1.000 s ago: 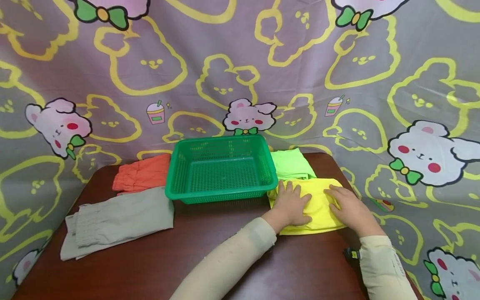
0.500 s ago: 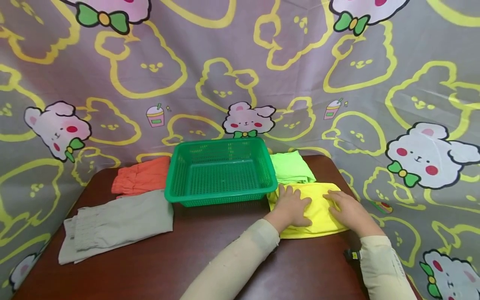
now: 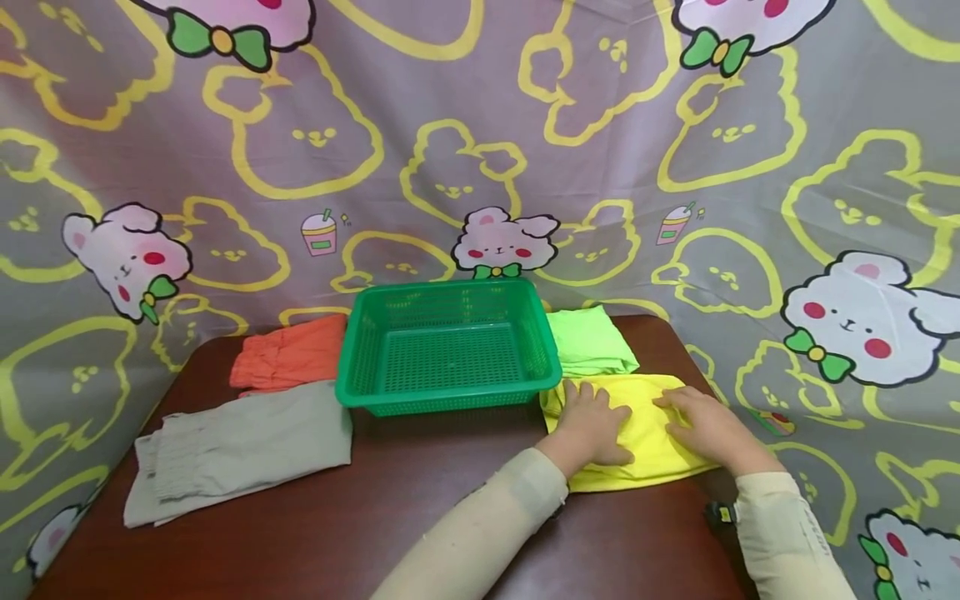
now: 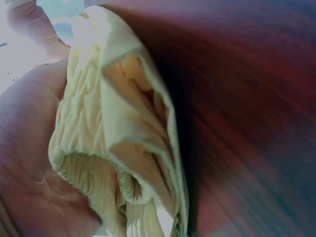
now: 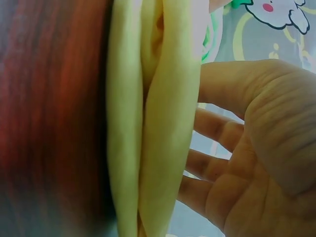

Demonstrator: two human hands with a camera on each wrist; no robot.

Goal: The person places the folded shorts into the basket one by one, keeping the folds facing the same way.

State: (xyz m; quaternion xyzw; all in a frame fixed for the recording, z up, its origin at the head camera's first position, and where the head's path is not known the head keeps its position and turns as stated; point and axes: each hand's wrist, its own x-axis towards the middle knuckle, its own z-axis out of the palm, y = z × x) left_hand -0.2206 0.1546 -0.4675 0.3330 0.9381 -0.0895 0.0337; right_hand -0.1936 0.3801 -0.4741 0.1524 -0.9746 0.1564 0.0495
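The yellow cloth (image 3: 649,442) lies folded flat at the right of the worktop (image 3: 405,492), its long axis running roughly from side to side. The two hands stand apart over it, fingers spread and clasping nothing: the left hand (image 3: 591,423) on its left part, beside the gathered band (image 4: 81,123); the right hand (image 3: 711,427) at its right end. Neither is nearer; the cloth spans the gap between them. The right wrist view shows layered folds (image 5: 165,108) along one edge. The basket (image 3: 450,394) stands to the left and behind, its near corner just beside the cloth; the green cloth (image 3: 592,343) lies directly behind. The worktop's right edge is near the right hand, so room for moving appears greatest leftward, in front of the basket.
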